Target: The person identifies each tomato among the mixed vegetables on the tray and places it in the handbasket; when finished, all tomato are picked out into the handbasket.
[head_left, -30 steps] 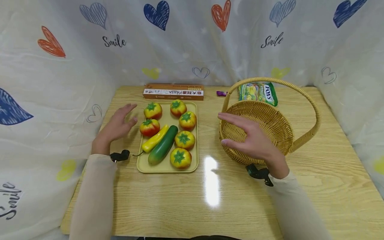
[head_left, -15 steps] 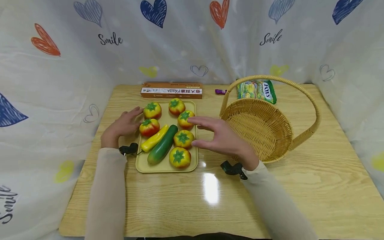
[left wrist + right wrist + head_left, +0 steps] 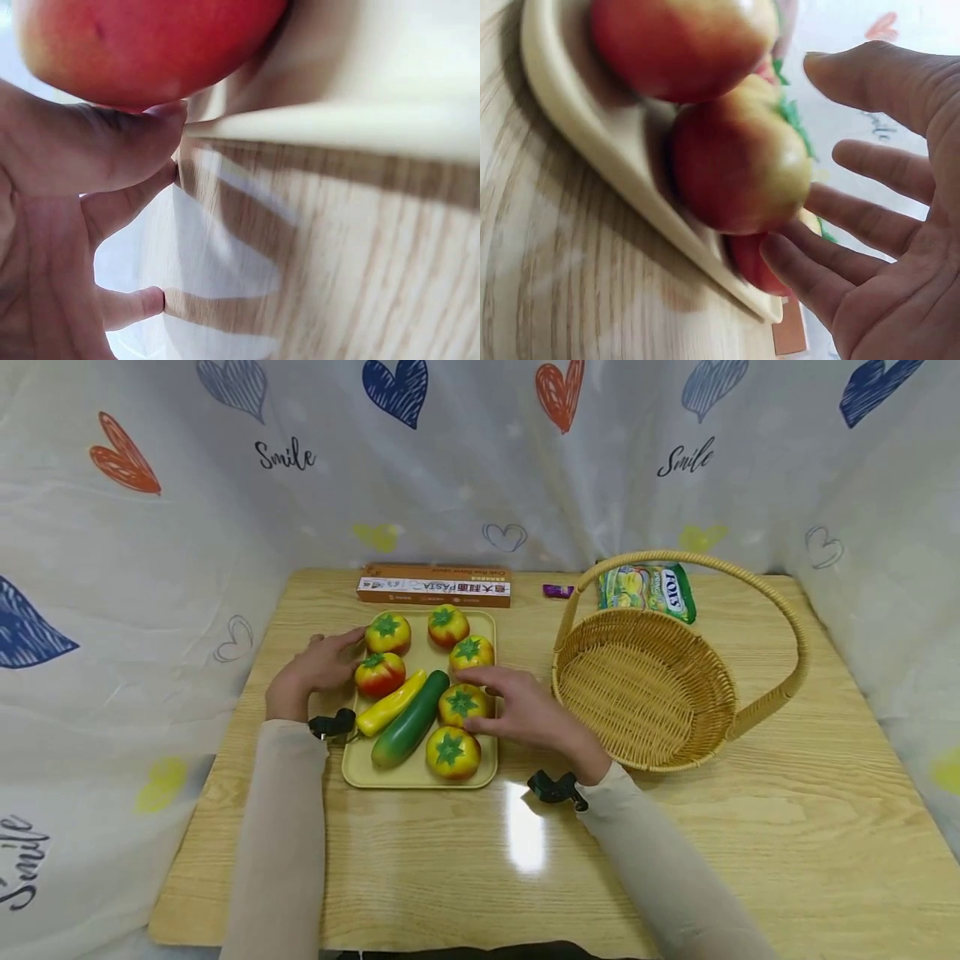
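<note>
A cream tray [image 3: 412, 778] holds several toy tomatoes, a yellow chili pepper [image 3: 392, 704] and a green cucumber [image 3: 409, 722]. My left hand [image 3: 317, 662] is at the tray's left side. In the left wrist view its thumb [image 3: 142, 146] lies by the rim, just under a red tomato [image 3: 150, 49], and the other fingers spread toward the table. My right hand [image 3: 528, 708] reaches over the tray's right edge, thumb and fingers spread either side of a yellow-red tomato [image 3: 461, 703]. The right wrist view shows the fingers apart, fingertips close to that tomato [image 3: 739, 165].
An arched-handle wicker basket [image 3: 630, 702] stands right of the tray. Behind are a pasta box [image 3: 435, 587], a small purple packet [image 3: 557, 591] and a green FOX'S bag [image 3: 647, 592]. A heart-printed curtain [image 3: 465, 468] borders the wooden table [image 3: 420, 868].
My right hand has moved left from over the basket to the tomatoes at the tray's right side. My left hand has moved right, up to the tray's left edge.
</note>
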`<state>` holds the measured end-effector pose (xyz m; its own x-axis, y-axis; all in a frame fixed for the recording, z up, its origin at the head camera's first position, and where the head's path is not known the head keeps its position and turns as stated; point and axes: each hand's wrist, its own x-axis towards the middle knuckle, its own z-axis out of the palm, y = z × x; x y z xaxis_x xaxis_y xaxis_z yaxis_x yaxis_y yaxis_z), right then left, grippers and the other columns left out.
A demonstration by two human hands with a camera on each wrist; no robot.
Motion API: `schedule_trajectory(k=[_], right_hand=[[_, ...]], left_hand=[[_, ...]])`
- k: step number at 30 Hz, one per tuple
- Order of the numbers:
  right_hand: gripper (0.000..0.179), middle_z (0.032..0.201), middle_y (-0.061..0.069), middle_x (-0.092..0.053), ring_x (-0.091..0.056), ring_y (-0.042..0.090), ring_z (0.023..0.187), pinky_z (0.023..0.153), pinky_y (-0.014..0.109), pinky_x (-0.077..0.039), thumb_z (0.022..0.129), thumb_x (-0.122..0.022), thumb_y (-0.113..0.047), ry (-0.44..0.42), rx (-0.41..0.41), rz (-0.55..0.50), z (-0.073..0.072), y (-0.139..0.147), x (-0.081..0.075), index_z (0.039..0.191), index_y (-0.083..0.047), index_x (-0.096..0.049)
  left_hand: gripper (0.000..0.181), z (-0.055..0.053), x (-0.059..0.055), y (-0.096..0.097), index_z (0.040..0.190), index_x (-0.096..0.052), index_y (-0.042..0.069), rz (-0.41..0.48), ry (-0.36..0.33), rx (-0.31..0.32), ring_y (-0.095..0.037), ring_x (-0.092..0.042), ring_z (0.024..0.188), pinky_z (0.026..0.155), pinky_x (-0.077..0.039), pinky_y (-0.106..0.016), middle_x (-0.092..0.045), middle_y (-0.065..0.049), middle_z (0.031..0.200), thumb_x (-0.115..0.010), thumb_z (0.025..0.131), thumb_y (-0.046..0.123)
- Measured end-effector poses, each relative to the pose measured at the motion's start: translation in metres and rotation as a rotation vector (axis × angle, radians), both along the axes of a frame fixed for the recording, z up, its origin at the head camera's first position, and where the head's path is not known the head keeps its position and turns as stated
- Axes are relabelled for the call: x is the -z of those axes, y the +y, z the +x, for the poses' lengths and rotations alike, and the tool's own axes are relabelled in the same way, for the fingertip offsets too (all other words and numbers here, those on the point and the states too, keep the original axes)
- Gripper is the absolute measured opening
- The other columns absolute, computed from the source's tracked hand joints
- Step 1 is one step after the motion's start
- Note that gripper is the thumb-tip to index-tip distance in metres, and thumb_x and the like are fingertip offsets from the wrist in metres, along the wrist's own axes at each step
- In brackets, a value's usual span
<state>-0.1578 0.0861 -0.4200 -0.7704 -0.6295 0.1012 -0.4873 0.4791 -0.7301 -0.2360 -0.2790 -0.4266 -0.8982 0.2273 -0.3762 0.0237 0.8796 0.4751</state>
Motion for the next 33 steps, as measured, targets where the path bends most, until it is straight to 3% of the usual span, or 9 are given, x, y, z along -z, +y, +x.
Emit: schedule_trajectory(k=[8,14,19,26,33], right_hand=[[0.069,0.155,0.010,-0.066,-0.063,0.033,0.143,0.124,0.049,-0.048,0.091,-0.091,-0.019,0.015,0.039,0.048,-0.001,-0.005,0.012,0.154,-0.010,-0.063],[0.067,0.152,0.010,-0.068,-0.064,0.032,0.140,0.122,0.047,-0.049,0.091,-0.091,-0.021,0.001,0.112,0.067,0.002,-0.009,0.017,0.152,-0.010,-0.065],[0.066,0.152,0.010,-0.067,-0.063,0.031,0.141,0.123,0.047,-0.049,0.092,-0.090,-0.021,0.009,0.115,0.066,0.002,-0.010,0.014,0.152,-0.011,-0.065],[0.067,0.152,0.011,-0.067,-0.071,0.028,0.126,0.109,0.044,-0.060,0.093,-0.088,-0.018,0.027,0.091,-0.027,0.007,0.001,-0.010,0.154,-0.011,-0.062],[0.064,0.155,0.009,-0.065,-0.070,0.026,0.128,0.108,0.045,-0.061,0.093,-0.086,-0.014,0.052,0.082,-0.146,0.016,0.032,-0.036,0.153,-0.014,-0.064]], left_hand=[[0.073,0.000,-0.003,0.001,0.176,-0.022,0.014,0.029,-0.027,0.016,-0.065,0.003,0.163,0.127,-0.005,-0.084,-0.024,-0.023,0.180,-0.055,0.113,0.028],[0.073,-0.001,-0.003,0.001,0.176,-0.022,0.014,0.031,-0.028,0.018,-0.064,0.005,0.163,0.129,-0.003,-0.081,-0.023,-0.023,0.180,-0.055,0.113,0.030],[0.074,-0.001,-0.002,0.000,0.176,-0.021,0.015,0.025,-0.036,0.008,-0.064,0.006,0.163,0.128,-0.003,-0.081,-0.023,-0.023,0.180,-0.056,0.113,0.029],[0.073,-0.001,0.000,-0.001,0.176,-0.021,0.016,0.038,-0.042,-0.006,-0.063,0.007,0.163,0.129,-0.002,-0.080,-0.021,-0.023,0.181,-0.056,0.113,0.025],[0.072,0.001,-0.002,0.000,0.176,-0.022,0.014,0.038,-0.041,-0.002,-0.063,0.007,0.163,0.129,-0.002,-0.080,-0.021,-0.023,0.181,-0.054,0.113,0.024]])
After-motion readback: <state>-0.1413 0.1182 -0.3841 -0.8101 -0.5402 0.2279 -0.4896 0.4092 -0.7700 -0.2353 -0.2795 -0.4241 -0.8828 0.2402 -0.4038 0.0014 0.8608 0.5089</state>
